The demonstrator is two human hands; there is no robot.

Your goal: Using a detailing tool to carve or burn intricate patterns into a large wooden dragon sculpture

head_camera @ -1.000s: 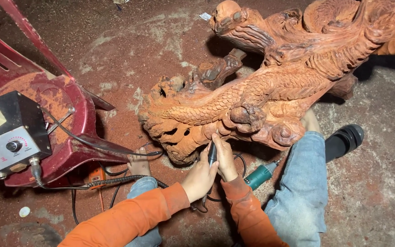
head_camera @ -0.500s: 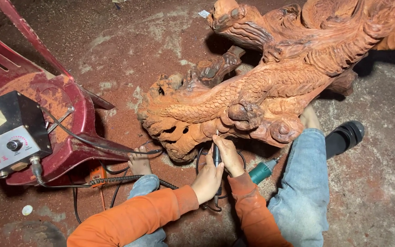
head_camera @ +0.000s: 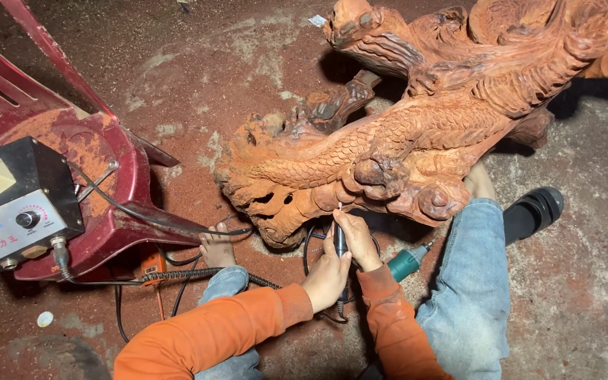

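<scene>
A large reddish-brown wooden carving (head_camera: 416, 141) with scales and curled shapes lies on the dusty floor. Both hands hold a slim black rotary carving handpiece (head_camera: 340, 243), its tip touching the carving's lower edge. My right hand (head_camera: 355, 238) pinches the handpiece near the tip. Just below it, my left hand (head_camera: 326, 278) wraps around the handpiece's lower body. Both sleeves are orange. My knees in blue jeans (head_camera: 469, 281) flank the hands.
A red plastic chair (head_camera: 100, 183) lies tipped at the left, carrying a black control box (head_camera: 15, 204) with a dial. Black cables (head_camera: 177, 274) run from the box across the floor. A green-bodied tool (head_camera: 408, 262) lies by my right knee; my bare foot (head_camera: 216, 246) and a black shoe (head_camera: 533, 211) rest nearby.
The two hands shifted slightly lower and apart along the handpiece, and the tool tip stays against the carving's underside. The view moved a little.
</scene>
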